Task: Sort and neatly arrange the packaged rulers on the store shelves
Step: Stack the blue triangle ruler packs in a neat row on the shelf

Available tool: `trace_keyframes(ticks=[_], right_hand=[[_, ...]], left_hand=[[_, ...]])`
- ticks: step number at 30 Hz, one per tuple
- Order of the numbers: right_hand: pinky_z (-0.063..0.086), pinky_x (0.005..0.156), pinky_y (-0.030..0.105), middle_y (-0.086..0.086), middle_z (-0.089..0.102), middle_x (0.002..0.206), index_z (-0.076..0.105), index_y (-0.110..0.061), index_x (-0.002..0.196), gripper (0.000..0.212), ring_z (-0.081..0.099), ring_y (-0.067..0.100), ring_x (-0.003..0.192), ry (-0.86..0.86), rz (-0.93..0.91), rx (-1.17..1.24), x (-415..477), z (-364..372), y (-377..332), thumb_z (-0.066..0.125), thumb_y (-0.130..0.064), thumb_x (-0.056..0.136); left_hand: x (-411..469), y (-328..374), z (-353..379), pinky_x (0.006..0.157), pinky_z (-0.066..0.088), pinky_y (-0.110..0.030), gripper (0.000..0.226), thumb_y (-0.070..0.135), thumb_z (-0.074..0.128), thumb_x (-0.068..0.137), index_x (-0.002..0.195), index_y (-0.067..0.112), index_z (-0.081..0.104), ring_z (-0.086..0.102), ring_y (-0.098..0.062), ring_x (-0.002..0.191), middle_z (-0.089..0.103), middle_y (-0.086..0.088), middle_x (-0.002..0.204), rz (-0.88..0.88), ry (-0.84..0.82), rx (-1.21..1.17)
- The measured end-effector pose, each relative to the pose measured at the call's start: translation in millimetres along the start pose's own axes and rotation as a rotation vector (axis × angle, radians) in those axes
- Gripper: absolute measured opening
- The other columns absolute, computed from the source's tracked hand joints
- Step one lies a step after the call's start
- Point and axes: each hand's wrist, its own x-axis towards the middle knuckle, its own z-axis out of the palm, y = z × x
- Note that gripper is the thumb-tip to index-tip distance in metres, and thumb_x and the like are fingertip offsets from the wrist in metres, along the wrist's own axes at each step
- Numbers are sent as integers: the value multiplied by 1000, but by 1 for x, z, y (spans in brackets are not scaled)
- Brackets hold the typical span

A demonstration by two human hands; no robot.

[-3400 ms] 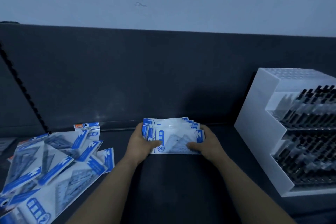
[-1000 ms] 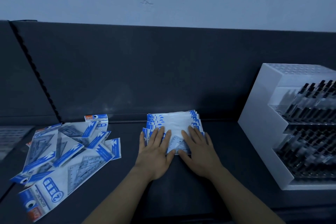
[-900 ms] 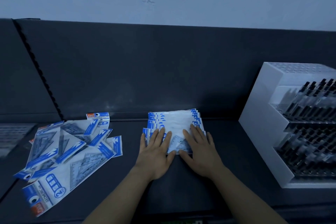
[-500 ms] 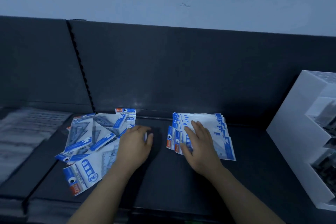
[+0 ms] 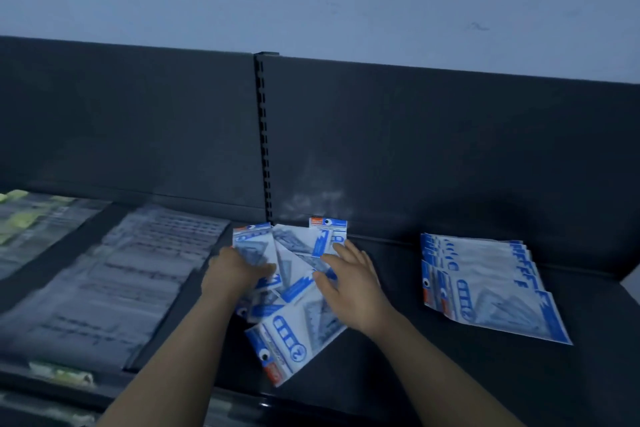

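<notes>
Blue-and-white loose ruler packs point(image 5: 294, 291) at frame centre are gathered for stacking, the left hand point(image 5: 239, 270) curled onto them, the right hand point(image 5: 349, 276) laid flat, fingers spread.

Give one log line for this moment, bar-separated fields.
left hand: in loose pile, grip unclear | right hand: rests on pile | sorted stack: aside

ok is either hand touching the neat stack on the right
No, the left hand and right hand are both on the loose pile, and the neat stack lies apart to their right.
</notes>
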Motion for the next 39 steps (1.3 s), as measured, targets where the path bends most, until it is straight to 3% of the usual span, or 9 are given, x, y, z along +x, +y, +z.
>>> trace_keyframes(ticks=[3, 6, 10, 15, 20, 26, 31, 35, 39], right_hand=[[3, 120, 40, 5, 25, 157, 44, -16, 142, 53, 8, 19, 148, -11, 67, 43, 12, 10, -19, 39, -45, 99], [18, 116, 45, 7, 43, 145, 51, -14, 135, 74, 27, 25, 141, 9, 127, 22, 25, 18, -35, 22, -60, 85], [31, 110, 36, 6, 49, 140, 48, -15, 137, 56, 40, 24, 130, 3, 217, -13, 38, 27, -53, 49, -46, 91], [39, 101, 34, 6, 51, 133, 44, -18, 137, 70, 45, 25, 122, -68, 277, -100, 51, 38, -77, 67, -50, 79], [49, 86, 33, 5, 60, 120, 51, -15, 124, 43, 58, 22, 106, -47, 343, 91, 59, 33, -80, 65, -25, 85], [52, 71, 28, 5, 63, 105, 54, -16, 106, 13, 61, 13, 85, 306, 452, 678, 56, 24, -80, 55, -12, 93], [53, 65, 28, 4, 67, 92, 57, -12, 97, 9, 66, 15, 80, 226, 469, 931, 62, 31, -104, 61, -10, 89], [49, 71, 24, -2, 65, 87, 60, -17, 88, 4, 63, 15, 82, 215, 372, 689, 67, 34, -92, 59, -16, 92], [39, 101, 29, 4, 52, 132, 52, -12, 131, 35, 50, 21, 121, 185, 309, 238, 77, 27, -53, 52, -21, 97]], left_hand=[[8, -7, -13, 64, 43, -27, 38, 27, 87, 67, 90, 7, 65, 63, -23, 80, 70, -13, 95, 70, -67, -208], [12, -16, -30, 52, 39, -22, 34, 6, 83, 67, 89, 7, 58, 61, -20, 75, 65, -5, 81, 140, -66, -341], [19, -29, -49, 62, 45, -29, 37, 3, 80, 69, 90, 13, 52, 58, -20, 73, 61, -5, 89, 176, -89, -431], [22, -50, -66, 75, 50, -33, 39, -11, 70, 77, 105, 12, 56, 64, -24, 79, 67, -10, 98, 187, -169, -748], [26, -67, -66, 83, 56, -49, 32, 4, 75, 79, 108, 11, 62, 70, -32, 87, 73, -13, 101, 142, -211, -916], [9, -54, -50, 63, 51, -29, 18, 4, 53, 96, 112, 13, 55, 64, -20, 77, 66, -8, 99, 145, -132, -962], [-1, -30, -42, 75, 58, -39, 14, 17, 62, 93, 107, 16, 62, 71, -25, 87, 74, -6, 100, 189, -221, -1011], [-2, -23, -39, 56, 54, -18, 26, 2, 64, 89, 113, 13, 57, 68, -10, 78, 70, 3, 95, 241, -178, -954], [11, -33, -40, 65, 53, -30, 26, 5, 56, 95, 120, 12, 53, 66, -17, 86, 67, -7, 109, 158, -132, -952]])
